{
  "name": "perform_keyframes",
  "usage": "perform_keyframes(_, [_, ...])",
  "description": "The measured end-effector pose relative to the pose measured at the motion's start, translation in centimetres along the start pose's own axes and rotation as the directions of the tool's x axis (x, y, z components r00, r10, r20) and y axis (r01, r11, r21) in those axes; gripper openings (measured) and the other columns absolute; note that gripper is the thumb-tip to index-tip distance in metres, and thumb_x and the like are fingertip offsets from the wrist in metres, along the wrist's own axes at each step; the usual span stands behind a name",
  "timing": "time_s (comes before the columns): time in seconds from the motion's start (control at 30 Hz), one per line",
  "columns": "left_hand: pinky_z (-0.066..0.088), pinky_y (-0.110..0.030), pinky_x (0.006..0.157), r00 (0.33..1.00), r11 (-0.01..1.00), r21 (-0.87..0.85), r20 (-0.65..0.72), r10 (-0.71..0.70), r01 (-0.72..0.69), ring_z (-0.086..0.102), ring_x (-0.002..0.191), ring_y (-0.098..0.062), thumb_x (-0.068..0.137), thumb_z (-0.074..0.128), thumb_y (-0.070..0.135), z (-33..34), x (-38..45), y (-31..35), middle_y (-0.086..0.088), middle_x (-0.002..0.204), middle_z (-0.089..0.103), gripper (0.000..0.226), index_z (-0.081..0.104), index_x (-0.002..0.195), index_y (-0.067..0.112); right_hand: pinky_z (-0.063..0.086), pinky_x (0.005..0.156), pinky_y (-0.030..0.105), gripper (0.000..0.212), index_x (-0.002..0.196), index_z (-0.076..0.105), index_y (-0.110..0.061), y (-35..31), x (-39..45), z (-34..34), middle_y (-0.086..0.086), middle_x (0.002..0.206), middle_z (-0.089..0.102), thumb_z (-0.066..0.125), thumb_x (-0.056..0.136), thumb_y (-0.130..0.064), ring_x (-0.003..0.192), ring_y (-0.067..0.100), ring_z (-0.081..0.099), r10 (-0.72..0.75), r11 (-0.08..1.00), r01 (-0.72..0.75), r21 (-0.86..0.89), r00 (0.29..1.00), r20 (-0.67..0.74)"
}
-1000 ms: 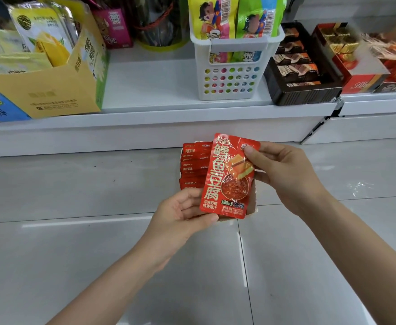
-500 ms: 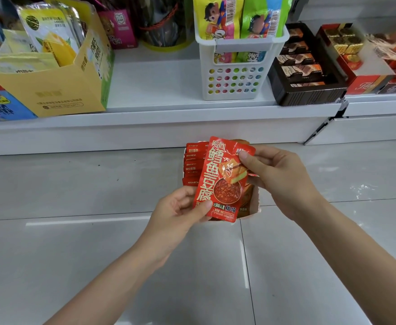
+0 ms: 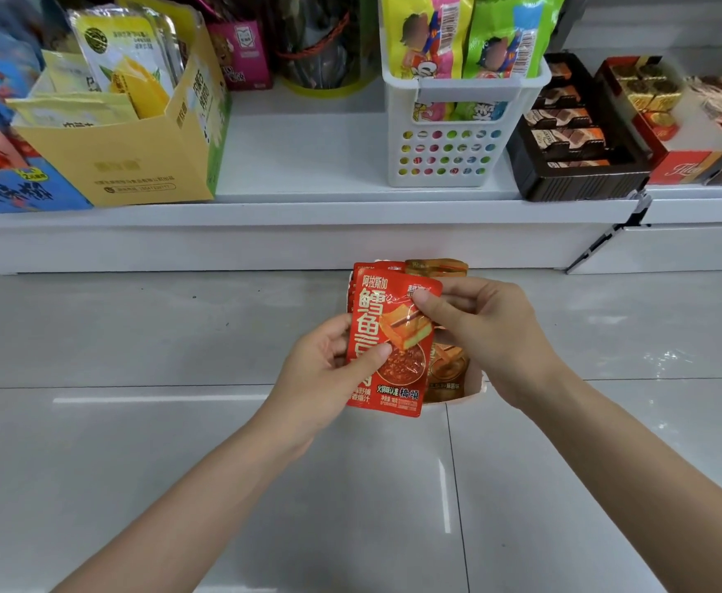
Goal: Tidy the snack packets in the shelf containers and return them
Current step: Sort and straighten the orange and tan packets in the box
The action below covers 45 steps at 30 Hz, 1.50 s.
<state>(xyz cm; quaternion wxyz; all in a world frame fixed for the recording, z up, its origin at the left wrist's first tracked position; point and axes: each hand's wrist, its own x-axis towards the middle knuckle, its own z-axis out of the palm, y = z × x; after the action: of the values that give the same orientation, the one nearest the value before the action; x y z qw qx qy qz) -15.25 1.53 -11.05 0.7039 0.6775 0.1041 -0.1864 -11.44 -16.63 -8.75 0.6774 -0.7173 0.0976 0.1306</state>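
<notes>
Both hands' grip holds red packet [image 3: 391, 336] upright.

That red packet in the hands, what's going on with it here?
A person is sorting snack packets in front of a shop shelf. Both hands hold one red packet upright: the left hand pinches its lower left side, and the right hand pinches its top right corner. Just behind it sits a small white container with more red and orange packets. It is off the shelf, so returning it is not yet done.
</notes>
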Motion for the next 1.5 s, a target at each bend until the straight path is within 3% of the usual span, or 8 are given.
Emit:
perform_keyframes(0.17, [0.060, -0.026, 0.076, 1.000, 1.000, 0.011, 0.012, -0.018, 0.018, 0.073, 0.099, -0.014, 0.074, 0.073, 0.036, -0.6, -0.4, -0.6, 0.006, 0.106, 0.076, 0.045, 0.065, 0.116, 0.023, 0.061, 0.073, 0.029, 0.026, 0.106, 0.071, -0.010, -0.5, 0.3, 0.2, 0.001, 0.092, 0.078, 0.072, 0.087, -0.027, 0.085, 0.015, 0.075, 0.016, 1.000, -0.016, 0.020, 1.000, -0.019])
perform_keyframes(0.5, [0.060, -0.038, 0.081, 0.996, 1.000, -0.022, -0.083, -0.020, 0.018, 0.074, 0.096, -0.023, 0.077, 0.070, 0.037, -4.4, -1.2, -0.4, -0.003, 0.104, 0.077, 0.039, 0.067, 0.112, 0.020, 0.058, 0.061, 0.019, 0.009, 0.095, 0.074, -0.021, -0.6, 0.6, 3.3, -0.005, 0.087, 0.078, 0.072, 0.088, -0.026, 0.080, 0.009, 0.075, -0.068, 0.996, 0.074, -0.046, 0.991, 0.117])
perform_keyframes(0.67, [0.059, -0.028, 0.072, 0.981, 1.000, 0.024, -0.196, -0.009, 0.014, 0.075, 0.091, -0.015, 0.074, 0.070, 0.043, -6.7, -1.6, -0.7, 0.004, 0.100, 0.077, 0.036, 0.068, 0.107, 0.027, 0.058, 0.067, 0.020, 0.003, 0.089, 0.076, -0.025, -0.6, 2.0, -0.5, -0.007, 0.077, 0.075, 0.076, 0.086, -0.023, 0.076, 0.007, 0.072, -0.203, 0.922, 0.187, -0.340, 0.979, -0.012])
perform_keyframes(0.77, [0.058, -0.034, 0.077, 0.978, 0.999, 0.001, -0.203, -0.048, 0.050, 0.075, 0.092, -0.018, 0.070, 0.072, 0.045, -7.3, -1.8, -1.0, 0.002, 0.101, 0.077, 0.042, 0.068, 0.107, 0.027, 0.054, 0.069, 0.013, 0.010, 0.089, 0.076, -0.029, 1.0, 1.3, -1.4, -0.018, 0.078, 0.071, 0.081, 0.080, -0.027, 0.079, -0.006, 0.066, -0.233, 0.788, 0.211, -0.578, 0.972, 0.038])
perform_keyframes(0.97, [0.058, -0.033, 0.081, 0.998, 0.999, -0.001, -0.040, -0.042, 0.042, 0.072, 0.100, -0.020, 0.064, 0.083, 0.025, -8.0, -1.6, 0.0, -0.002, 0.109, 0.075, 0.056, 0.066, 0.117, 0.026, 0.055, 0.073, 0.016, 0.022, 0.096, 0.077, -0.022, 3.3, -0.2, -0.3, -0.023, 0.084, 0.064, 0.086, 0.075, -0.021, 0.081, 0.002, 0.064, -0.299, 0.675, 0.342, -0.653, 0.937, 0.181])
perform_keyframes(1.13, [0.056, -0.019, 0.075, 0.993, 0.982, 0.186, 0.119, 0.003, -0.026, 0.073, 0.093, -0.012, 0.070, 0.080, 0.022, -8.6, -1.8, 2.0, 0.001, 0.103, 0.077, 0.037, 0.075, 0.106, 0.031, 0.052, 0.073, 0.012, 0.017, 0.095, 0.077, -0.025, 3.8, 0.4, -0.5, -0.022, 0.079, 0.065, 0.083, 0.079, -0.026, 0.080, -0.003, 0.065, -0.302, 0.689, 0.323, -0.649, 0.942, 0.148])
perform_keyframes(1.27, [0.055, -0.022, 0.067, 0.993, 0.885, 0.451, 0.060, 0.101, -0.117, 0.072, 0.078, -0.004, 0.059, 0.083, 0.044, -8.4, -1.6, 3.5, 0.010, 0.085, 0.077, 0.032, 0.074, 0.089, 0.038, 0.047, 0.072, 0.005, 0.009, 0.089, 0.077, -0.025, 4.2, 1.0, -0.7, -0.018, 0.079, 0.071, 0.080, 0.081, -0.029, 0.083, -0.005, 0.064, -0.286, 0.715, 0.293, -0.635, 0.951, 0.117])
perform_keyframes(1.5, [0.056, -0.020, 0.066, 0.979, 0.929, 0.323, -0.026, 0.202, -0.183, 0.073, 0.074, -0.008, 0.060, 0.084, 0.038, -6.5, -0.2, 2.7, 0.005, 0.082, 0.076, 0.028, 0.069, 0.082, 0.027, 0.052, 0.071, 0.010, 0.005, 0.085, 0.077, -0.028, 4.8, 1.4, -1.0, -0.018, 0.079, 0.073, 0.080, 0.081, -0.028, 0.078, -0.002, 0.068, -0.223, 0.790, 0.227, -0.569, 0.972, 0.079])
